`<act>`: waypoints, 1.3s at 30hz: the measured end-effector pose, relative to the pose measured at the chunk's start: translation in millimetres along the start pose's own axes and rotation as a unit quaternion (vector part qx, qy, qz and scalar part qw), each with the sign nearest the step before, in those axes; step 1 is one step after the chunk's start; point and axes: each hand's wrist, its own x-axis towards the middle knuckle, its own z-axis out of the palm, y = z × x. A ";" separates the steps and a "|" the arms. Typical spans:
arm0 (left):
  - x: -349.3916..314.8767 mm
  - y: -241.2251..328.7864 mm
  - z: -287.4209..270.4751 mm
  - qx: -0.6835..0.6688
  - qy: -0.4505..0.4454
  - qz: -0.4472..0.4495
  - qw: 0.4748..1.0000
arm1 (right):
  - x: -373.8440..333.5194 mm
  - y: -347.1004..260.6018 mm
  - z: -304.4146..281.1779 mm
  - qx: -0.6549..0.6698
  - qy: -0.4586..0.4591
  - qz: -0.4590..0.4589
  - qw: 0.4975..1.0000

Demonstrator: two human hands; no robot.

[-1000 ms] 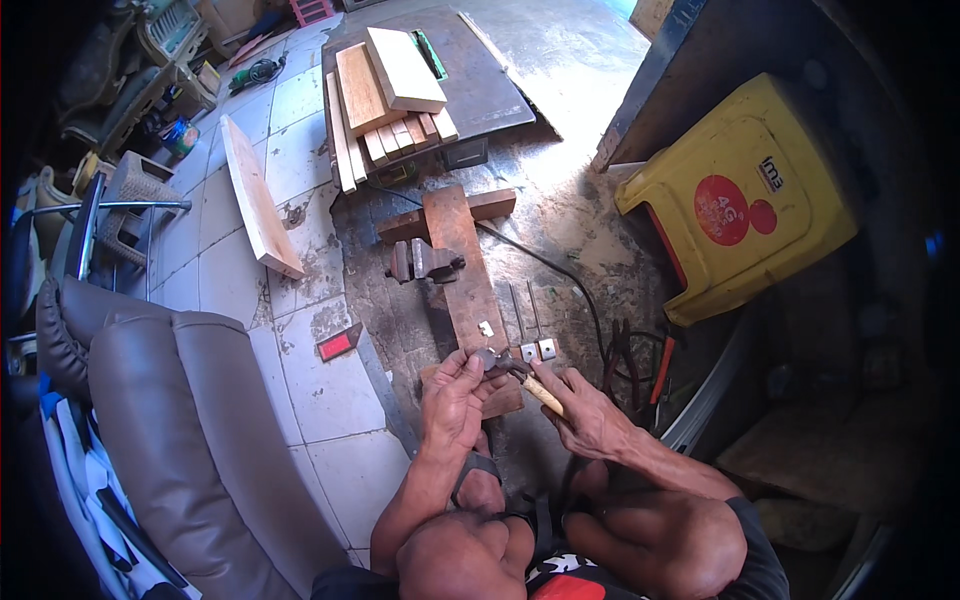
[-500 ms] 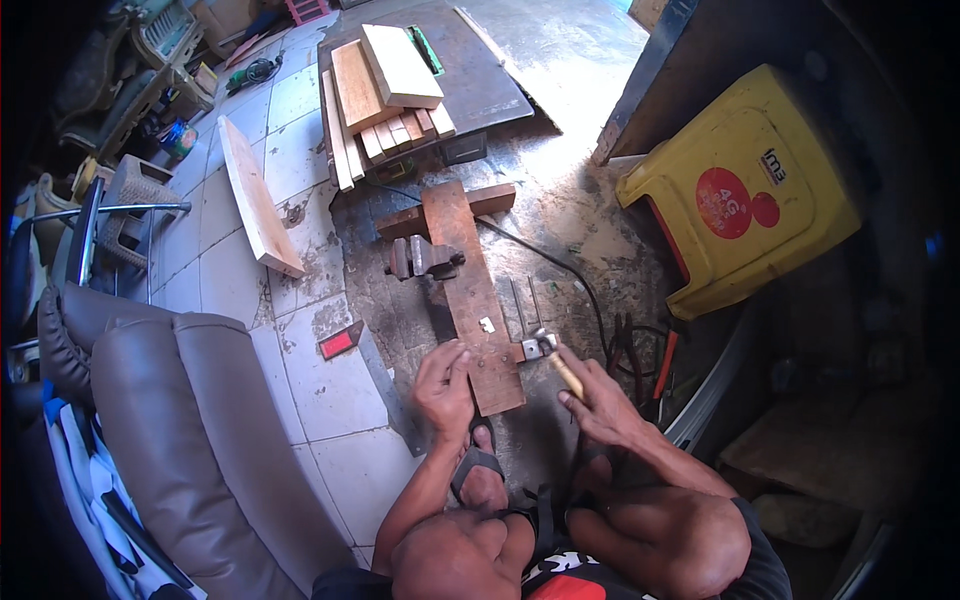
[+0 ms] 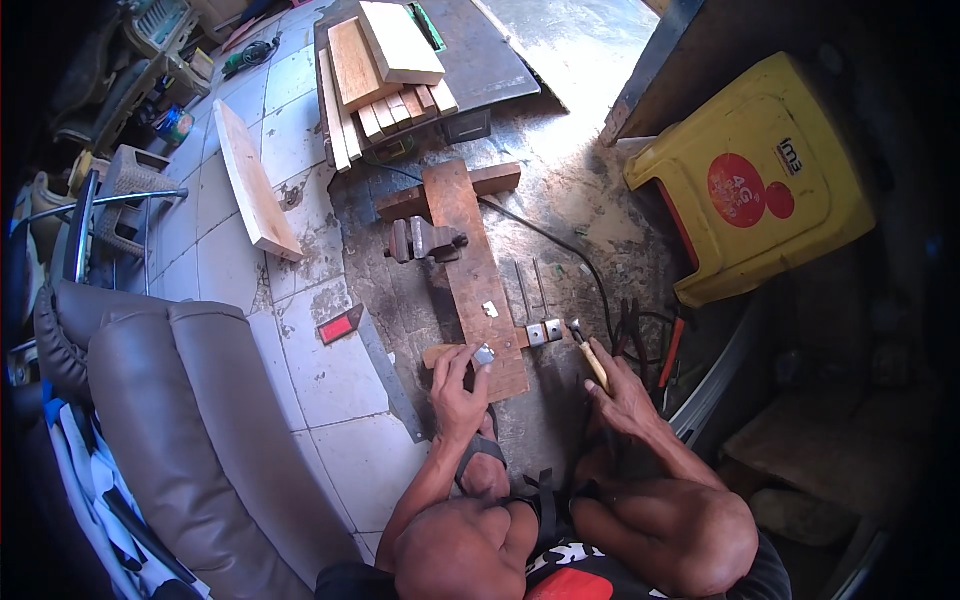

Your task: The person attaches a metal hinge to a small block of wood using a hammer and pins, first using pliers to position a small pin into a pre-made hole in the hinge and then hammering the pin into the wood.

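Observation:
Before me lies a long wooden board (image 3: 462,230) with a bench vise (image 3: 428,240) on its left side. My left hand (image 3: 459,402) pinches a small grey metal piece (image 3: 484,355) over the near end of the board. Two similar square metal pieces (image 3: 545,332), each with a dark hole, sit on a wooden crosspiece at the board's right. My right hand (image 3: 622,402) is wrapped round the light wooden handle of a hammer (image 3: 594,364), whose head is beside those pieces. A small pale bit (image 3: 490,310) rests on the board.
Two thin rods (image 3: 530,285) and a dark cable (image 3: 560,245) lie on the floor right of the board. Planks (image 3: 400,60) are stacked on a dark low table beyond. A yellow plastic stool (image 3: 770,180) stands right; a brown padded seat (image 3: 190,440) is left.
My left hand has moved slightly right and now shows a metal piece at its fingertips. My right hand and the hammer have shifted right, away from the board. The view tilted a little.

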 end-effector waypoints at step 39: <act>26.9 9.5 46.4 0.121 0.044 0.065 0.990 | -2.8 170.1 -2.2 -0.330 0.307 0.212 0.867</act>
